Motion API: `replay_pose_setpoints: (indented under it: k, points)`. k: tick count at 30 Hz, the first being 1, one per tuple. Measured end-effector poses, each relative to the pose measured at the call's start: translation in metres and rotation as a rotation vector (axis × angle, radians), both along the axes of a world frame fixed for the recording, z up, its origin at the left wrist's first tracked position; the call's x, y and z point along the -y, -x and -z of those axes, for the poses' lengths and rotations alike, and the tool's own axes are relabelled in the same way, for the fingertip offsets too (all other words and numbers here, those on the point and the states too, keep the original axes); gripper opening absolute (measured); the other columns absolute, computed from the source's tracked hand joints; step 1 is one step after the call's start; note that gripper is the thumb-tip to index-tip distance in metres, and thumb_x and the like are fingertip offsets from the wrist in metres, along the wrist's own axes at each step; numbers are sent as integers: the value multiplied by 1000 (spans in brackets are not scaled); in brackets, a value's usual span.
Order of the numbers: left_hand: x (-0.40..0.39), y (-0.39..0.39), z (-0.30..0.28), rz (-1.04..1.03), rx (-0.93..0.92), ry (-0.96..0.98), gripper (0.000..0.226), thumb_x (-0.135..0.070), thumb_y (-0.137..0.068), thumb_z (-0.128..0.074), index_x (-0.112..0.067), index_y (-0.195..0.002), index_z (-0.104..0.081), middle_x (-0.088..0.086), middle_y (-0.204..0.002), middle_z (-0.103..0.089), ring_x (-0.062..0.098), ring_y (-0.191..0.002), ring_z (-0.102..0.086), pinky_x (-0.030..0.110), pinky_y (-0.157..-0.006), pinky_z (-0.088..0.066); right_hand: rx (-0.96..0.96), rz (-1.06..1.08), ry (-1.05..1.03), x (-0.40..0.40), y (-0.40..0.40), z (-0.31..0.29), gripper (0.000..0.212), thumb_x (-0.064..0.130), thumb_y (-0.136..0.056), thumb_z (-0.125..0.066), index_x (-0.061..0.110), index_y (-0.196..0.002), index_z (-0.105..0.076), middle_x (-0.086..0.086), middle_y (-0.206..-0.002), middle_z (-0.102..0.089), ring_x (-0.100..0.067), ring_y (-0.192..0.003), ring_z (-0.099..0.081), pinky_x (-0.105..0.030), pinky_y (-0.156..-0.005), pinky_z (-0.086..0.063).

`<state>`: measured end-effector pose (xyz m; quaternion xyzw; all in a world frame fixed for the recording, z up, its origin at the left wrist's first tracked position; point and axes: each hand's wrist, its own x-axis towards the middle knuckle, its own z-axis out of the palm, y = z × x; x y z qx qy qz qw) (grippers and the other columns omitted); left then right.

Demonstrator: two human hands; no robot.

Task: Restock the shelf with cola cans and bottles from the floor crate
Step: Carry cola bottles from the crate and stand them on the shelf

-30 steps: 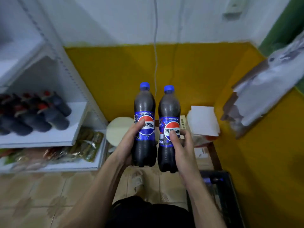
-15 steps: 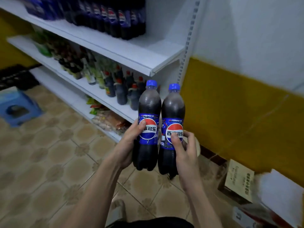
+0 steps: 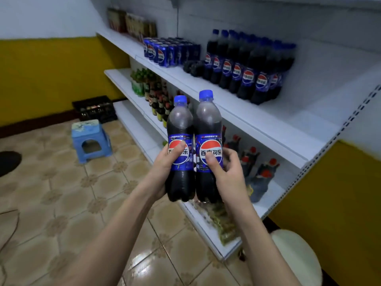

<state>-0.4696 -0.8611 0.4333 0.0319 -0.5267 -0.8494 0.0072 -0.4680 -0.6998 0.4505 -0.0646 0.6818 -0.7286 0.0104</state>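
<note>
Two cola bottles with blue caps and blue labels stand upright side by side in front of me. My left hand [image 3: 165, 162] grips the left cola bottle [image 3: 180, 124] around its label. The right cola bottle [image 3: 208, 120] is held the same way by my right hand [image 3: 226, 174]. Behind them is a white shelf [image 3: 268, 129] with a row of matching cola bottles [image 3: 247, 65] and a block of blue cola cans [image 3: 165, 51] further left. Bare shelf surface lies to the right of the shelved bottles.
The lower shelf [image 3: 266, 205] holds red-capped dark bottles [image 3: 259, 174] and green bottles [image 3: 140, 81]. Packets lie on the bottom shelf [image 3: 206, 223]. A blue plastic stool [image 3: 90, 139] and a black crate [image 3: 94, 109] stand on the tiled floor. A pale round seat [image 3: 296, 256] is at lower right.
The view has swung left from the yellow corner wall to the shelf front. Both hands kept their grip on the two bottles, which now sit before the cola shelf.
</note>
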Motion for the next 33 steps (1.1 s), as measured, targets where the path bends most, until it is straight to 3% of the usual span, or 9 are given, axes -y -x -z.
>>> replay_pose_setpoints:
  k: [3,6,9,12,16,21,27,33]
  points:
    - [26,33,-13,-28,-61,35,61,-34,-88,-67,0,-137,-50,26,-127,-64,46,-119,-60,56,-101,-50,-45,-51,-35,27,35,-22,56,42,-80,-71,16,-126,-54,-1,-112,-72,-10,-98,-71,-25,-81,-57]
    - [47,64,-25,-71,-74,36,62,-31,-85,-68,0,-135,-51,25,-124,-66,44,-118,-61,52,-97,-54,-87,-65,-60,50,72,-35,44,35,-88,-72,16,-125,-56,-2,-112,-72,-14,-99,-71,-29,-83,-57]
    - [66,101,-36,-81,-101,61,62,-32,-85,-70,-4,-137,-50,22,-125,-67,42,-117,-63,52,-98,-53,-97,-51,-45,72,108,-41,59,51,-78,-77,19,-124,-57,-3,-110,-74,-20,-99,-72,-40,-82,-59]
    - [86,144,-44,-76,-121,102,60,-33,-85,-71,-9,-136,-51,17,-124,-68,37,-115,-66,49,-97,-55,-87,-35,-7,90,146,-46,65,55,-76,-75,18,-127,-56,-1,-111,-73,-16,-98,-72,-33,-79,-59]
    - [112,201,-40,-78,-120,136,58,-32,-85,-73,-10,-134,-52,16,-122,-70,34,-112,-68,46,-94,-56,-89,-49,25,115,203,-41,53,46,-81,-69,15,-122,-58,-1,-107,-73,-13,-94,-73,-20,-71,-56]
    - [142,278,-51,-74,-114,203,64,-32,-81,-76,-9,-135,-50,15,-121,-69,30,-106,-70,38,-84,-59,-109,-8,37,148,271,-43,65,50,-69,-74,13,-120,-59,-1,-104,-73,-10,-88,-72,-21,-71,-54]
    - [162,359,-68,-6,-162,211,69,-30,-78,-80,-14,-136,-47,13,-123,-68,25,-106,-71,33,-81,-59,-134,80,20,165,340,-54,42,28,-86,-77,21,-122,-57,1,-109,-72,-7,-94,-71,-20,-72,-55]
    - [167,437,-60,129,-212,270,67,-36,-72,-85,-19,-129,-55,8,-120,-71,25,-109,-69,42,-92,-57,-162,218,-75,162,385,-49,47,22,-83,-80,26,-120,-52,5,-115,-67,2,-96,-68,-14,-75,-53]
